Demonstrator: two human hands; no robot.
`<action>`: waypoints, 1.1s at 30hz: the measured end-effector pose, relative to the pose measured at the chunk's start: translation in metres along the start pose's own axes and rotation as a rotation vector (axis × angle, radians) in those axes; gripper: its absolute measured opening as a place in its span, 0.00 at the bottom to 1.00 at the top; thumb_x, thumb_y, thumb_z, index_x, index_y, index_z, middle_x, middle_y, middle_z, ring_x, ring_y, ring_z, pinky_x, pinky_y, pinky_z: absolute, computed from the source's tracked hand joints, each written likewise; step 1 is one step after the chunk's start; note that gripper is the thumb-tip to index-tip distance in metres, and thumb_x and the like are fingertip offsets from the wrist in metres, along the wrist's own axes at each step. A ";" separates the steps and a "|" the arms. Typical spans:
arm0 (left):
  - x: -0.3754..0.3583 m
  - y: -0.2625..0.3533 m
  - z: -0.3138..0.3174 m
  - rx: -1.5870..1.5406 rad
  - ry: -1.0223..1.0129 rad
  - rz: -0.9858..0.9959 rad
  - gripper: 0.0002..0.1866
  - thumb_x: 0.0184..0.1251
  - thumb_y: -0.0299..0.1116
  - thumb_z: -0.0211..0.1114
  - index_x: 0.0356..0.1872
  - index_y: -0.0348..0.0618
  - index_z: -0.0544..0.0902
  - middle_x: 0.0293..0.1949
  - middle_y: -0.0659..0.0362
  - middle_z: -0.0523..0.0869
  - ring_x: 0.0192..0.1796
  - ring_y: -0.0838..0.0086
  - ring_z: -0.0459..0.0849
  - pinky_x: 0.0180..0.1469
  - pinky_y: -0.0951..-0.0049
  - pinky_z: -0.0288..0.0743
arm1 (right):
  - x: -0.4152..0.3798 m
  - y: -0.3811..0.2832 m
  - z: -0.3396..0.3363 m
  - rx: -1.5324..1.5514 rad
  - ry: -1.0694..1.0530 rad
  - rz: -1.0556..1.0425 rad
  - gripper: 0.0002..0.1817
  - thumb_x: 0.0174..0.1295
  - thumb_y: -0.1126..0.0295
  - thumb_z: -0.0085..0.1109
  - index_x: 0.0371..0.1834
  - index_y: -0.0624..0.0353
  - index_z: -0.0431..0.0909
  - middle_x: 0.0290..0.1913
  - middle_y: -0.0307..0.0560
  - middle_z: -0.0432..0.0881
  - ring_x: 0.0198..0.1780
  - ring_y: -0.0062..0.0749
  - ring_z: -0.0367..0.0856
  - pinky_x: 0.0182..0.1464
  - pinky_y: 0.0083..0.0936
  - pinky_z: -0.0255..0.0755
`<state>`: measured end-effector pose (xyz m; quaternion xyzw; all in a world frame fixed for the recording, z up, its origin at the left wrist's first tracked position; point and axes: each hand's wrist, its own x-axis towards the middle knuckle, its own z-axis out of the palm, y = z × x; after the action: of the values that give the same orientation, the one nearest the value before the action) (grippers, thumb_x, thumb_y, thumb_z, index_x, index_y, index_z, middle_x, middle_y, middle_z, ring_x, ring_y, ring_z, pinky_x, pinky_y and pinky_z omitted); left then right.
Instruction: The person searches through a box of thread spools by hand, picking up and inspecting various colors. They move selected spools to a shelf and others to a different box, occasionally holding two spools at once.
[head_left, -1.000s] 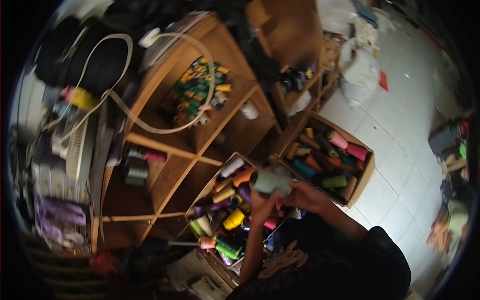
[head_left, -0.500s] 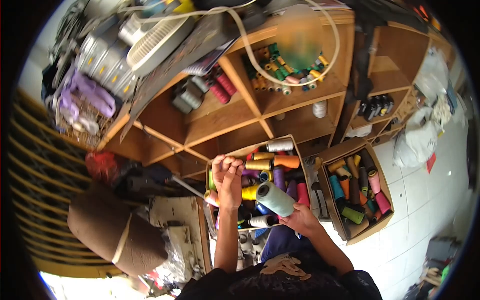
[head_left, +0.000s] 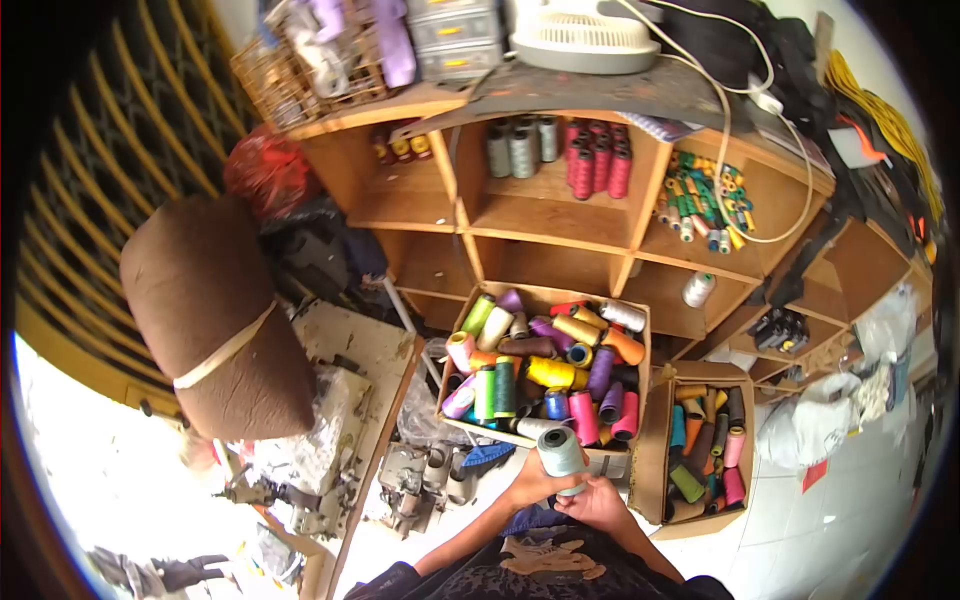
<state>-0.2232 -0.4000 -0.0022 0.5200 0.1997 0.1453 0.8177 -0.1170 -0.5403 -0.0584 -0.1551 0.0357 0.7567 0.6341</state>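
Head view: one pale blue-green, tapered thread cone (head_left: 561, 455), at 6 o'clock of an open brown cardboard carton (head_left: 645, 335), left hand (head_left: 533, 483) closed round its side, right hand (head_left: 602, 503) gripping its lower end, seemingly for steadiness.

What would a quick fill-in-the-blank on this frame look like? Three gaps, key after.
The number of hands on the pale thread cone is ____.
In the wooden shelf, crimson thread cones stand to the ____ of grey thread cones.
In view, the brown bundle lies to the ____ of both cardboard boxes.

Missing words: two; right; left
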 end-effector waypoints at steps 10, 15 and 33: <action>-0.085 0.005 -0.060 0.289 0.138 0.075 0.23 0.46 0.31 0.75 0.44 0.38 0.77 0.38 0.58 0.83 0.40 0.76 0.82 0.44 0.74 0.77 | 0.026 0.033 0.048 -0.887 0.167 -0.265 0.21 0.65 0.61 0.59 0.55 0.62 0.70 0.53 0.48 0.77 0.47 0.27 0.78 0.49 0.26 0.73; -0.084 -0.006 -0.047 0.472 0.011 0.147 0.38 0.41 0.30 0.76 0.57 0.38 0.68 0.47 0.54 0.79 0.50 0.71 0.78 0.54 0.69 0.72 | 0.027 0.039 0.069 -1.191 0.033 -0.403 0.35 0.56 0.60 0.69 0.64 0.60 0.65 0.56 0.47 0.75 0.59 0.33 0.73 0.63 0.33 0.65; -0.038 0.001 -0.065 0.163 -0.242 0.100 0.40 0.46 0.25 0.79 0.62 0.40 0.67 0.52 0.57 0.78 0.56 0.72 0.76 0.58 0.67 0.71 | 0.032 -0.047 0.110 -0.867 0.077 -0.735 0.25 0.49 0.68 0.71 0.49 0.58 0.70 0.40 0.49 0.81 0.45 0.36 0.82 0.50 0.35 0.76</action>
<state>-0.2878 -0.3647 -0.0189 0.6075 0.0847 0.1054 0.7828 -0.0968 -0.4732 0.0433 -0.4308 -0.3111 0.4257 0.7324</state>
